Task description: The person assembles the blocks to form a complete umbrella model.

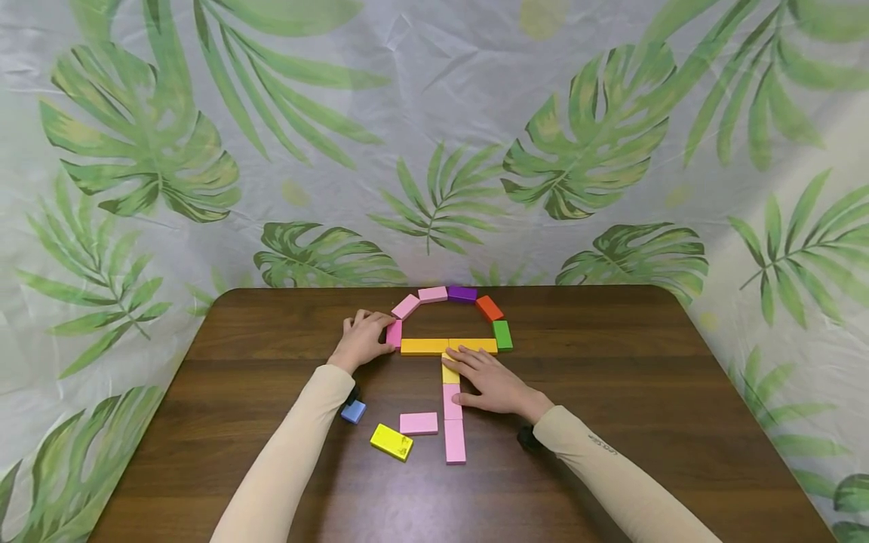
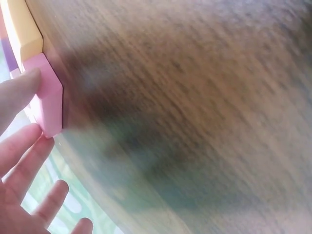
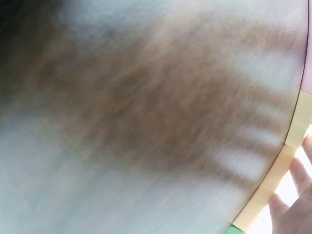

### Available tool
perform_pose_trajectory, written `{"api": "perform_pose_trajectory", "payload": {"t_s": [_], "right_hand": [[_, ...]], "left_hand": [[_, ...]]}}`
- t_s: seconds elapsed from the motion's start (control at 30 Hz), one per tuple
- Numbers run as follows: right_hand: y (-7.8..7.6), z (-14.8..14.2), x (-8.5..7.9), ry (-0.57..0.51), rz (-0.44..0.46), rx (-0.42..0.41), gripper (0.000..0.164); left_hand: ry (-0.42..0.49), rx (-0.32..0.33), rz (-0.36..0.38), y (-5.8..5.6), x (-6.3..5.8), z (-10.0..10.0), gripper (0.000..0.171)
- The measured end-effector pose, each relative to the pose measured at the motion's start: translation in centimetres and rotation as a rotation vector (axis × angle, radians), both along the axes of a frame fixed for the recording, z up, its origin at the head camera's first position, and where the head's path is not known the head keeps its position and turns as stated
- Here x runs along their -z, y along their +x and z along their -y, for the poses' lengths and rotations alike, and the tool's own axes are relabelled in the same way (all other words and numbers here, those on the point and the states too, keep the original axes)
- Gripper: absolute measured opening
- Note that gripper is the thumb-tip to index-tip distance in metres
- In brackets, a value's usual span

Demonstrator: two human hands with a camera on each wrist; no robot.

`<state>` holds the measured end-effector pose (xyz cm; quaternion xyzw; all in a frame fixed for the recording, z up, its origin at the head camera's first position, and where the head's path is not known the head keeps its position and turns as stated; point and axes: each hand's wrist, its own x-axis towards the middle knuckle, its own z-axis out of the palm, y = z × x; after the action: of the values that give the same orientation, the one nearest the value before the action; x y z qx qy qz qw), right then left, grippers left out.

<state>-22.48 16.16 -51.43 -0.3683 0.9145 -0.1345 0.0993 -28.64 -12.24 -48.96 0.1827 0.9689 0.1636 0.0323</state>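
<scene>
At the left end of an arch of coloured blocks, my left hand (image 1: 362, 341) holds a pink block (image 2: 48, 100) by thumb and fingertips. That block stands against the left end of a row of two orange blocks (image 1: 424, 347). My right hand (image 1: 494, 383) rests with fingers extended over the right orange block and a yellow block (image 1: 450, 376) below it. Its thumb touches the upper of two pink blocks (image 1: 455, 442) that continue the stem downward. Light pink, purple (image 1: 462, 295), red-orange (image 1: 489, 308) and green (image 1: 502, 335) blocks form the rest of the arch.
Left of the stem lie a loose pink block (image 1: 418, 423), a bright yellow block (image 1: 391, 443) with a printed mark, and a blue block (image 1: 353, 412) beside the left wrist. The brown wooden table (image 1: 584, 332) ends at a leaf-patterned curtain (image 1: 434, 113).
</scene>
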Motion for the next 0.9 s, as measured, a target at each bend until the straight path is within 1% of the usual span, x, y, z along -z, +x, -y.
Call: {"api": "perform_pose_trajectory", "payload": {"t_s": [0.4, 0.6, 0.77, 0.9], "right_hand": [[0.1, 0.0, -0.1, 0.0, 0.006, 0.006, 0.073], [0.1, 0.0, -0.2, -0.001, 0.009, 0.007, 0.073], [0.1, 0.0, -0.1, -0.017, 0.002, -0.003, 0.072], [0.0, 0.0, 0.0, -0.018, -0.012, -0.011, 0.072]], "left_hand": [[-0.001, -0.009, -0.002, -0.2, 0.1, 0.0, 0.057], [0.006, -0.003, 0.012, -0.1, -0.1, 0.3, 0.058], [0.039, 0.009, 0.004, 0.5, -0.5, 1.0, 0.058], [0.067, 0.044, -0.027, 1.2, -0.9, 1.7, 0.059]]}}
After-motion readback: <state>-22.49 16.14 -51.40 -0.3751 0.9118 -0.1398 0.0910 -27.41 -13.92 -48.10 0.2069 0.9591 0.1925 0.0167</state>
